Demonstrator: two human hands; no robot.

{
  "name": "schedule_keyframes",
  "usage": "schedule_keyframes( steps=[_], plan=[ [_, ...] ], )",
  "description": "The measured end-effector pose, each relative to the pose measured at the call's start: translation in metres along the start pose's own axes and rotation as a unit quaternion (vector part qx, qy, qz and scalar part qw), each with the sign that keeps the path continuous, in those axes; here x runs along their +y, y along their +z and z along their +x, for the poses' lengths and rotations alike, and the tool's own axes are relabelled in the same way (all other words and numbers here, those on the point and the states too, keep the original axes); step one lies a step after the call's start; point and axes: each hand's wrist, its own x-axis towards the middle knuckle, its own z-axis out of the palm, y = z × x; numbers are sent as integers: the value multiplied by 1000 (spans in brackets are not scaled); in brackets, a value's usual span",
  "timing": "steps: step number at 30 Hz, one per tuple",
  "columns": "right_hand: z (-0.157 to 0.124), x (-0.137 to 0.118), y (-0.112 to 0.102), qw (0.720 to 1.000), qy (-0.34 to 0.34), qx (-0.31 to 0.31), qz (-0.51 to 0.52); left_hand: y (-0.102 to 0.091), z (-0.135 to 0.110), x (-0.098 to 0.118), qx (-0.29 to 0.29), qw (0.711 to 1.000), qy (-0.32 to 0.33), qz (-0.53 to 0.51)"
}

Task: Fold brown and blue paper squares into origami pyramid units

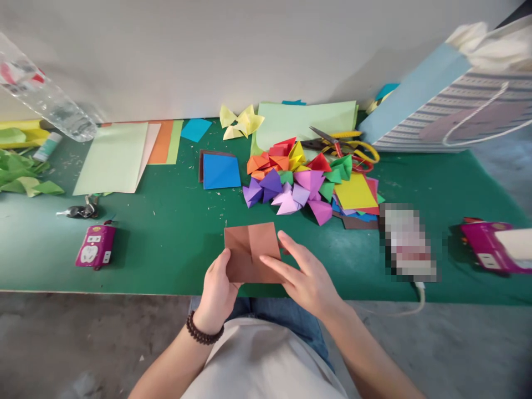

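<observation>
A brown square of paper (249, 246) with fold creases lies at the near edge of the green table mat (174, 233). My left hand (216, 293) grips its lower left corner, thumb on top. My right hand (303, 274) rests on the paper's right side, fingers stretched out flat and pressing it down. A beaded bracelet circles my left wrist.
A pile of folded coloured paper shapes (295, 177) sits behind the brown sheet, with scissors (344, 147), a blue square (221, 170) and pale green sheets (112, 158). A plastic bottle (45, 94), keys (81, 210), pink boxes (95, 246) and a striped paper bag (457, 105) stand around.
</observation>
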Motion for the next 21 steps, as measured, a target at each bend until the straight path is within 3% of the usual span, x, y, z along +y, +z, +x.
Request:
schedule_keyframes(
  steps=[3,5,7,9,10,12,16,21],
  plan=[
    [-5,14,2,999,-16,-32,12,-8,-8,-7,-61,989,64,115],
    [-5,27,4,997,-30,-59,40,-15,-12,-9,-62,963,157,211],
    [-3,41,5,992,-35,-97,66,-21,-13,-6,-44,890,294,345],
    [1,52,4,986,-25,-140,84,-26,-11,-2,-92,775,391,488],
    [3,56,2,983,-16,-162,90,-28,-10,1,-131,730,407,534],
    [8,61,-3,974,6,-200,102,-31,-9,3,-183,679,406,584],
    [18,66,-14,955,49,-243,164,-33,-13,-8,-196,660,390,611],
    [29,59,-8,957,125,-205,160,-27,-24,-31,-176,658,383,623]
  ],
)
